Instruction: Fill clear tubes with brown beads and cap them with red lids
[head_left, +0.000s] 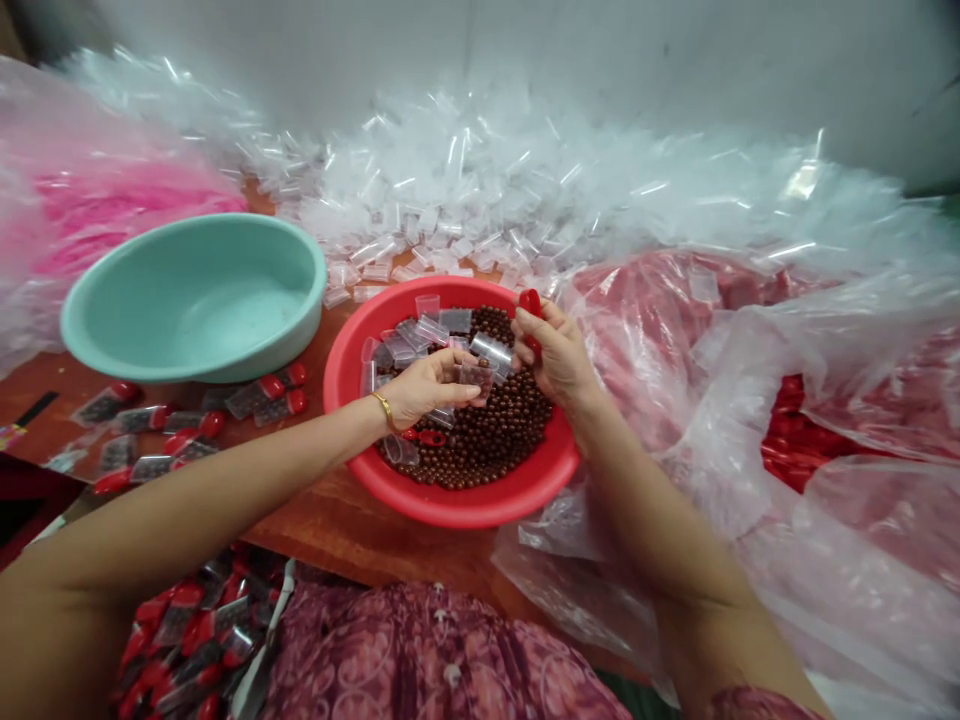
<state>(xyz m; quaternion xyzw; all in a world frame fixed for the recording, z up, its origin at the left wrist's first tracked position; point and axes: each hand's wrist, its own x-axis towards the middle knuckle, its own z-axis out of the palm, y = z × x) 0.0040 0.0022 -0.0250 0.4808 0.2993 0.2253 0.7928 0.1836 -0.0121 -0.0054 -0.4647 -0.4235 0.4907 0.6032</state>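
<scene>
A red basin (450,508) holds many small round brown balls (517,420) and a heap of clear plastic tubes (401,345). Over its middle, my left hand (431,385) is closed on a clear plastic tube (478,378). My right hand (559,350), above the basin's right rim, pinches a red plastic cap (530,305); part of it is hidden behind my fingers. The two hands are a short way apart. Near my left hand a loose red piece (431,438) lies on the balls.
A pale green basin (202,290) stands at the left. Filled tubes with red caps (150,440) lie before it, and more fill a container (199,640) below the table edge. Clear tubes (480,190) are piled along the wall. Plastic bags with red contents (810,430) cover the right.
</scene>
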